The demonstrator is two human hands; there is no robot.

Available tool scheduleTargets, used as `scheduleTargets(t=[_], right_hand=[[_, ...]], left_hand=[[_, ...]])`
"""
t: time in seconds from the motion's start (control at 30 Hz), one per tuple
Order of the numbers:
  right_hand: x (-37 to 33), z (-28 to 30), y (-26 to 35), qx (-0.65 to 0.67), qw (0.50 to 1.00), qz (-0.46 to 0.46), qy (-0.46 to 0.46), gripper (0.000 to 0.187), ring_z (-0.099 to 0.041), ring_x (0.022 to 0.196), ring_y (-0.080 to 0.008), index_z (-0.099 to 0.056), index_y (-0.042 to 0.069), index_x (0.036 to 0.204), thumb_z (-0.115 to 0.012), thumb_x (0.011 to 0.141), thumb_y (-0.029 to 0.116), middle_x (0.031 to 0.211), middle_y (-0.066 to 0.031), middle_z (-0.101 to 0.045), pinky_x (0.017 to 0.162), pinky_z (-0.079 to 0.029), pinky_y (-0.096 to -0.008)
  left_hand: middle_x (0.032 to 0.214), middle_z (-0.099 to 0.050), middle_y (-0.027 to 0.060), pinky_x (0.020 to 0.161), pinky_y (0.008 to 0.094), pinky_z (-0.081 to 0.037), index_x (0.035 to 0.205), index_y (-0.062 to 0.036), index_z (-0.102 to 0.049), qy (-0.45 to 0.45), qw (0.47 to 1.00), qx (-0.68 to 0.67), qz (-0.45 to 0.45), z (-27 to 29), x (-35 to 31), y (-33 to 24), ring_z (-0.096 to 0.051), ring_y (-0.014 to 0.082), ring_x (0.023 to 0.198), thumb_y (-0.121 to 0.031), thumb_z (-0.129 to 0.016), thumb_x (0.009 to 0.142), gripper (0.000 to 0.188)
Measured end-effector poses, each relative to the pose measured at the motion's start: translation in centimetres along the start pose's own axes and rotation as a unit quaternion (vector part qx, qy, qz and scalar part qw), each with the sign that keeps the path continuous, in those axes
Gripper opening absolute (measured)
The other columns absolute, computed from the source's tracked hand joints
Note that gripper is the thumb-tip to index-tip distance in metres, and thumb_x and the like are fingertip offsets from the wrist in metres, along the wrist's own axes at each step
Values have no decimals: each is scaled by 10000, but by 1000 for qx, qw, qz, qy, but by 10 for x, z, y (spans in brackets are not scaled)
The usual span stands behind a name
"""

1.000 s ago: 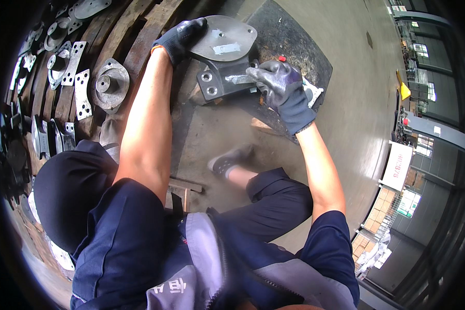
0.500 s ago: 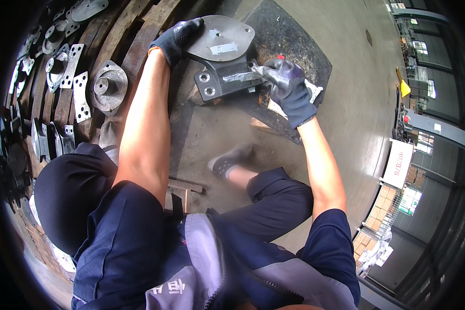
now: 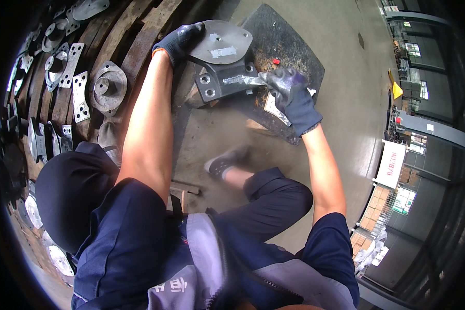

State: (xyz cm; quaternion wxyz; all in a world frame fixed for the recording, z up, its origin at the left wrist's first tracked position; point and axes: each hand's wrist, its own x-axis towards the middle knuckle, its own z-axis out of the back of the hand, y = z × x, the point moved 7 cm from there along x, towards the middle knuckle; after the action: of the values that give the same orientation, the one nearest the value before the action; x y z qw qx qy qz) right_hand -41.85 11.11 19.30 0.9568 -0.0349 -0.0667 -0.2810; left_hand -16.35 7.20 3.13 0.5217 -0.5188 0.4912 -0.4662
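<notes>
A grey metal bracket (image 3: 232, 77) has an oval plate (image 3: 227, 41) at its upper end and a thick foot with round holes. My left hand (image 3: 183, 40), in a dark coated glove, is closed on the left edge of the oval plate. A silvery tape-like strip (image 3: 243, 80) lies across the bracket's foot and reaches to my right hand (image 3: 290, 95). The gloved right fingers pinch its outer end. A second pale patch (image 3: 223, 52) sits on the oval plate. What lies under the bracket is mostly hidden.
Flanged metal parts (image 3: 108, 89) and flat plates with holes (image 3: 80, 96) lie on a wooden pallet (image 3: 134, 57) at left. A dark worn board (image 3: 289, 41) lies on the floor behind my right hand, with a small red piece (image 3: 276, 61) and white paper (image 3: 275, 107) on it.
The bracket and my left hand have shifted slightly downward in the picture. My right hand has moved a little right and down, still pinching the strip; the red piece now shows more fully.
</notes>
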Motion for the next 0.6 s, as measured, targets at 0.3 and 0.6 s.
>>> scheduleTargets(t=[0.3,0.6], right_hand=[[18,0,40,69,997,33,-26,169,-588,629,-253,-684,162,931,-587,796,130,759,-79,-636,570,-464,-362],[17,-9,32,50,998,31,-19,178,-588,688,-280,-689,167,954,-574,828,118,835,-97,-641,621,-454,-384]], left_hand=[[841,-630,96,753,302,-440,1035,-42,-616,-4,998,60,11,-3,-5,-7,-529,127,787,-301,-471,933,314],[933,-642,127,799,297,-435,1124,-55,-584,-1,997,64,35,-6,-16,-23,-579,209,856,-286,-445,945,324]])
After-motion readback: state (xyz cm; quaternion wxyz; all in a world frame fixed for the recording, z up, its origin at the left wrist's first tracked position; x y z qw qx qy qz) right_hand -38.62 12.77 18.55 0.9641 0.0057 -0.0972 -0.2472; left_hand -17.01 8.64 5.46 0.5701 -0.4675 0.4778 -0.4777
